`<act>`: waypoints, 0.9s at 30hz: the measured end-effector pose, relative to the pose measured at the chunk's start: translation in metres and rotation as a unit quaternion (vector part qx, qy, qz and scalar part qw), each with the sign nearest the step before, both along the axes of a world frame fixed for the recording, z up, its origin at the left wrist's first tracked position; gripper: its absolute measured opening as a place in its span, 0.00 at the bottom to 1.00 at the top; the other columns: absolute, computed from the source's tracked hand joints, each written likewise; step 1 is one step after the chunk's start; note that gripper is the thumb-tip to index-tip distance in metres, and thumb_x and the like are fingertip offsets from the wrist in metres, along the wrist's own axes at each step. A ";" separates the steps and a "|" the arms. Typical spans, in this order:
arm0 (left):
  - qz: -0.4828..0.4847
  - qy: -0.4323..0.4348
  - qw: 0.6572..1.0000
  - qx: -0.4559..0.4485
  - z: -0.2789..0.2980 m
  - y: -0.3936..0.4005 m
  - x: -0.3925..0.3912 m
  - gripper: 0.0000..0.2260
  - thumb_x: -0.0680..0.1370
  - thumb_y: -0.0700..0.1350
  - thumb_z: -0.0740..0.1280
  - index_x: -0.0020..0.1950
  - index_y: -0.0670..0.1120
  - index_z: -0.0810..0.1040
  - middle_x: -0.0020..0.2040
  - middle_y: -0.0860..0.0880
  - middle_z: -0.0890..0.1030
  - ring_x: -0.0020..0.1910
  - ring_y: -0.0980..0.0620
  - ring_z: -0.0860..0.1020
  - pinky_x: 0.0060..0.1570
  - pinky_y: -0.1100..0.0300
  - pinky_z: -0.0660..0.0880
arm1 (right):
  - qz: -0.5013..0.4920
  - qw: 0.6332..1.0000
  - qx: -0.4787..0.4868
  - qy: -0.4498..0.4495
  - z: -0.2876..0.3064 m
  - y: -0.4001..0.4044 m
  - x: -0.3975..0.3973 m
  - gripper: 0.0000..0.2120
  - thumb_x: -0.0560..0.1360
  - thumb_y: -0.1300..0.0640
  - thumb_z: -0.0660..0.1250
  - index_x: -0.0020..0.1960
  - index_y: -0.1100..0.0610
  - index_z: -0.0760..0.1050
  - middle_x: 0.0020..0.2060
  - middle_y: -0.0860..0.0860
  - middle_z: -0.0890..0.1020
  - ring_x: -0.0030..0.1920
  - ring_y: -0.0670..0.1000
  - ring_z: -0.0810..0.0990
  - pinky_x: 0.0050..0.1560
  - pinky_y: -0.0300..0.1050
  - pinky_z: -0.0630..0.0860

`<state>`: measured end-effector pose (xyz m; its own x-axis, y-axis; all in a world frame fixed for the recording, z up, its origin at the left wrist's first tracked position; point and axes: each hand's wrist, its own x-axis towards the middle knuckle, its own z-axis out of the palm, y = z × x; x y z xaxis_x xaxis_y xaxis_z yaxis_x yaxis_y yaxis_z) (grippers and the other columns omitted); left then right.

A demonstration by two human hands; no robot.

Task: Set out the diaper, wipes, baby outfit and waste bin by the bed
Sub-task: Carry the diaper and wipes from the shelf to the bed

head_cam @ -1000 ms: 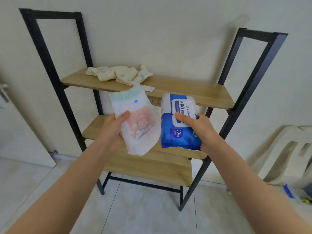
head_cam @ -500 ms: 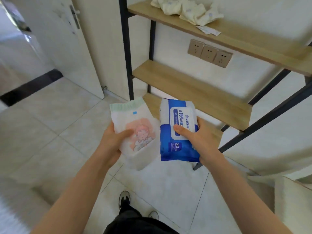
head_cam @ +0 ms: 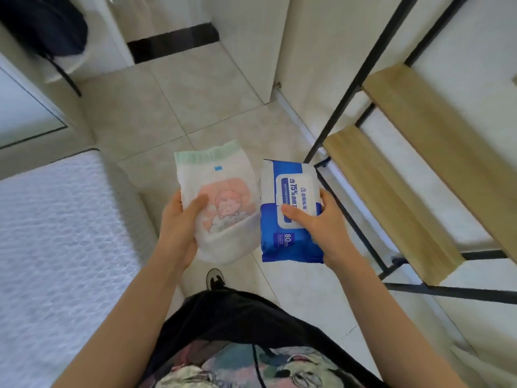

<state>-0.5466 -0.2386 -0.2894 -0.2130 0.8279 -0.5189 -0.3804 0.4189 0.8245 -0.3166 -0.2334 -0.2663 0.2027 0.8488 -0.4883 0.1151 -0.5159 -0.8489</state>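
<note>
My left hand (head_cam: pixel 179 222) holds a white diaper (head_cam: pixel 223 197) with a green waistband and a pink cartoon print, held upright in front of me. Beside it, my right hand (head_cam: pixel 321 222) grips a blue and white pack of wipes (head_cam: pixel 291 242), thumb on its flap lid. The two items nearly touch over the tiled floor. The bed (head_cam: pixel 56 247) with a white textured cover lies to my left. Neither the baby outfit nor the waste bin shows in this view.
A black metal rack with wooden shelves (head_cam: pixel 405 175) stands at the right. Beige floor tiles (head_cam: pixel 173 107) stretch ahead toward a doorway with a dark threshold (head_cam: pixel 173 43). A dark bag (head_cam: pixel 47 26) hangs at top left. My foot (head_cam: pixel 214 278) shows below the diaper.
The view has swung left and down, away from the rack toward the bed. Both hands keep the diaper and wipes in the same grip.
</note>
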 end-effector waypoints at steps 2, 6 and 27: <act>0.018 -0.004 1.000 -0.009 -0.005 0.007 -0.030 0.13 0.79 0.38 0.65 0.64 0.42 0.75 0.54 0.42 0.84 0.50 0.43 0.84 0.45 0.50 0.82 | 0.019 1.000 -0.009 0.000 -0.007 0.017 -0.027 0.32 0.65 0.52 0.78 0.64 0.51 0.68 0.53 0.47 0.80 0.50 0.48 0.82 0.41 0.43 0.82; 0.048 -0.051 0.997 -0.039 -0.012 0.020 -0.081 0.14 0.79 0.39 0.65 0.65 0.43 0.74 0.55 0.41 0.84 0.52 0.42 0.84 0.44 0.49 0.82 | 0.038 0.999 -0.022 0.002 -0.019 0.050 -0.077 0.30 0.67 0.51 0.77 0.64 0.51 0.68 0.54 0.48 0.80 0.52 0.48 0.81 0.43 0.43 0.81; 0.238 -0.077 0.965 -0.083 -0.028 0.220 -0.186 0.09 0.78 0.37 0.66 0.57 0.43 0.79 0.47 0.44 0.86 0.45 0.46 0.85 0.38 0.55 0.82 | 0.224 0.973 -0.036 -0.047 -0.036 0.335 -0.196 0.31 0.67 0.51 0.76 0.66 0.53 0.68 0.58 0.51 0.79 0.55 0.51 0.79 0.54 0.53 0.80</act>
